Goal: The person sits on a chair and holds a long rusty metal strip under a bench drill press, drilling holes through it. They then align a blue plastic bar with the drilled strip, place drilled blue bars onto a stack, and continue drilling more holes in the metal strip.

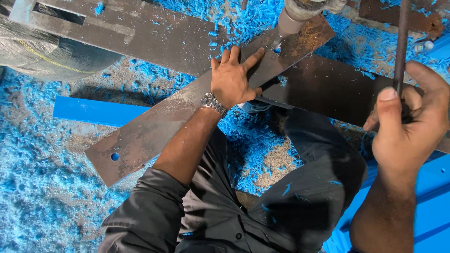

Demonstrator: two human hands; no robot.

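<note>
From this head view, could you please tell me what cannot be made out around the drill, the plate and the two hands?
- Drill head: its upper body is cut off by the top edge.
- Drill bit tip at the hole in the steel plate: too small to judge how deep it sits.
- Lever rod: its top is cut off, its lower end hidden in the right hand.
- Plate under the left hand: covered by the palm.

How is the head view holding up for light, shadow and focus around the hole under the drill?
Head view: even light, no harsh glare on the steel plate; the left hand and the hole under the drill bit are sharp; the right hand on the lever rod sits close and slightly soft; deep shadow lies under the plate near the legs.
</note>
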